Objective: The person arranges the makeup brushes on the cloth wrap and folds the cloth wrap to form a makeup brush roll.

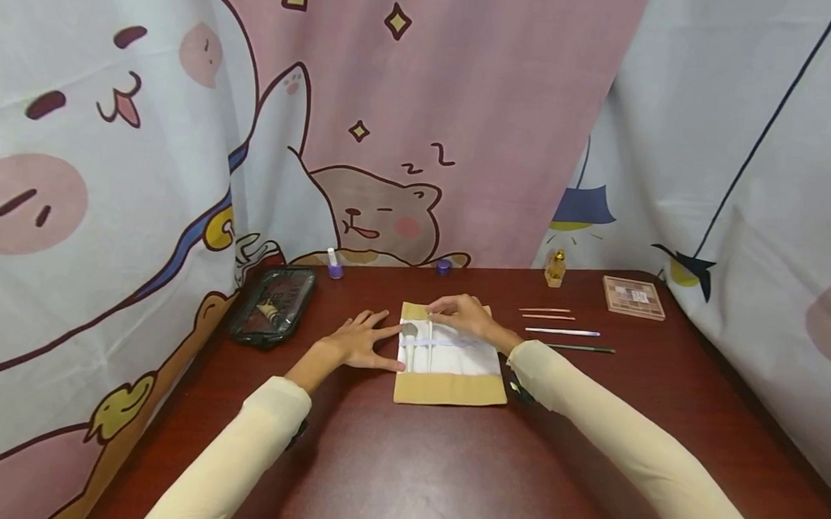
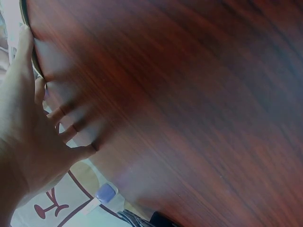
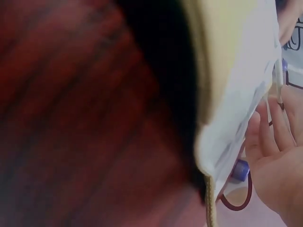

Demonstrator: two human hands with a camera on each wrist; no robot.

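Observation:
A yellow cloth brush case (image 1: 450, 390) with a white lining lies spread out on the table. My left hand (image 1: 361, 341) rests at its left edge, fingers spread, thumb and index finger touching the border. Over the case's upper part, my right hand (image 1: 463, 316) pinches the top end of a thin white makeup brush (image 1: 430, 355), which stretches down across the lining under a pale purple strap (image 1: 454, 342). Left of it, a wider brush (image 1: 409, 351) with a greyish head sits under the same strap. In the right wrist view, slim brush ends (image 3: 279, 85) show by the fingers.
Right of the case lie two thin pinkish sticks (image 1: 547, 317), a white stick (image 1: 562, 332) and a dark green stick (image 1: 584, 349). Behind stand a perfume bottle (image 1: 555, 270), a palette (image 1: 632, 298), a purple lid (image 1: 443, 267) and a nail-polish bottle (image 1: 335, 266). A black tray (image 1: 244, 335) is far left.

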